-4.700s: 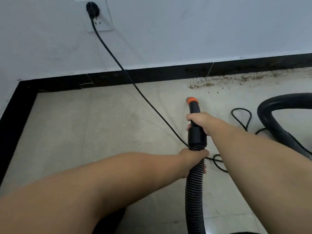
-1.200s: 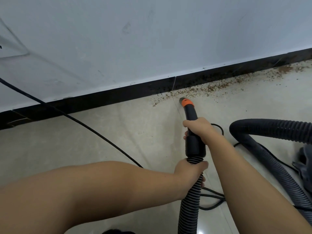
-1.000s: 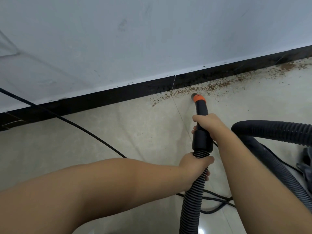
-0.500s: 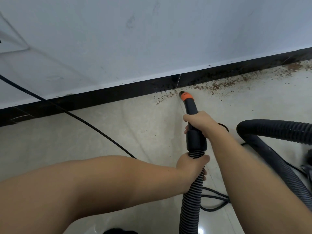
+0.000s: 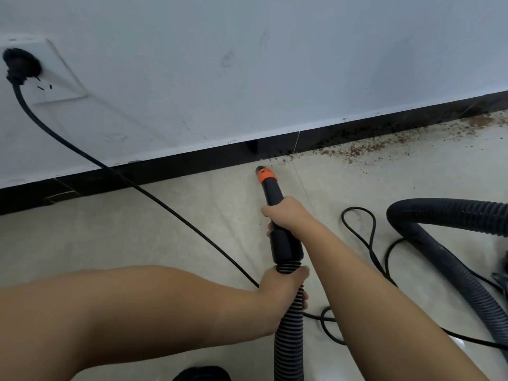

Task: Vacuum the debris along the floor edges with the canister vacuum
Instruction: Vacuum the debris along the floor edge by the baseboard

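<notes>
Head view, both hands gripping hose (image 5: 289,336), nozzle (image 5: 266,175) now left of debris (image 5: 357,151), outlet (image 5: 41,72) back in view

The nozzle (image 5: 275,193) looks like smooth, matt black plastic with an orange plastic collar (image 5: 266,175) at its tip, and behind it the hose (image 5: 290,334) is ribbed, corrugated dark plastic with a faint sheen on its ridges. The floor (image 5: 137,237) is pale, smooth tile with a soft gloss, its thin grout lines showing, and the debris (image 5: 357,151) on it is brown, coarse and crumbly. The skirting (image 5: 192,163) is glossy black, the wall (image 5: 302,64) matt and painted with faint scuffs, and the power cord (image 5: 154,199) is smooth black rubber or plastic.
</notes>
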Tool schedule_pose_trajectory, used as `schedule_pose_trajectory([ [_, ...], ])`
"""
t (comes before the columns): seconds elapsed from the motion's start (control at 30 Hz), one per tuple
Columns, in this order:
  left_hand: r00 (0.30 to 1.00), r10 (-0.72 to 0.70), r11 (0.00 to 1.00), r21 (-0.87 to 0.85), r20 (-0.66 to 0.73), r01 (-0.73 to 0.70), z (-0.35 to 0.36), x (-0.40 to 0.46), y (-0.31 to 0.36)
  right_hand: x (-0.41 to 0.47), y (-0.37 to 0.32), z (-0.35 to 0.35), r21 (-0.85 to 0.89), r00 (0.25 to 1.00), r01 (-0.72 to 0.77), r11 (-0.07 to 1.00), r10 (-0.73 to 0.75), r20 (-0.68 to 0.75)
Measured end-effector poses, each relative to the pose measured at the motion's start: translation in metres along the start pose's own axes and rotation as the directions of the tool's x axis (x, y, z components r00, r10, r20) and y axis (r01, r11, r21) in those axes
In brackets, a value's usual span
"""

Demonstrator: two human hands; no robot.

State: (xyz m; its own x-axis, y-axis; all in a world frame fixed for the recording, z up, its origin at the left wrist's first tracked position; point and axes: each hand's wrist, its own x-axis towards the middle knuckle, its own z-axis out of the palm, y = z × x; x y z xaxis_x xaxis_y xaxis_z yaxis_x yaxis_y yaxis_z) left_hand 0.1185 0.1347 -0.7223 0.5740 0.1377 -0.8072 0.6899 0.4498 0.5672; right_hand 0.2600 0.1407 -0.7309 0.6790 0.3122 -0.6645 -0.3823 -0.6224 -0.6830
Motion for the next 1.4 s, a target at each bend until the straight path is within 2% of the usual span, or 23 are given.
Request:
schedule_pose_trajectory([
  [0.33,0.996,0.006,0.995,0.097,0.086,-0.015,0.024,0.035,0.020,0.029,0.008,-0.050,0.102,0.978,-0.034,0.994,0.054,-0.200],
  [0.57,0.994,0.005,0.990,0.142,0.111,-0.021,0.047,0.058,0.038,0.046,0.007,-0.087,0.177,0.961,-0.055,0.983,0.100,-0.259],
  [0.97,1.000,0.015,0.998,0.068,0.022,-0.016,0.027,0.049,0.025,0.038,0.000,-0.052,0.185,0.989,-0.042,0.982,0.068,-0.134],
  [1.17,1.000,0.028,0.995,0.098,0.011,-0.029,0.020,0.032,0.021,0.025,0.003,-0.046,0.213,0.989,-0.042,0.976,0.070,-0.128],
  [1.4,0.999,0.005,0.999,0.039,-0.033,-0.004,0.016,0.015,0.015,0.014,-0.001,-0.027,0.117,0.999,-0.033,0.993,0.036,-0.029],
])
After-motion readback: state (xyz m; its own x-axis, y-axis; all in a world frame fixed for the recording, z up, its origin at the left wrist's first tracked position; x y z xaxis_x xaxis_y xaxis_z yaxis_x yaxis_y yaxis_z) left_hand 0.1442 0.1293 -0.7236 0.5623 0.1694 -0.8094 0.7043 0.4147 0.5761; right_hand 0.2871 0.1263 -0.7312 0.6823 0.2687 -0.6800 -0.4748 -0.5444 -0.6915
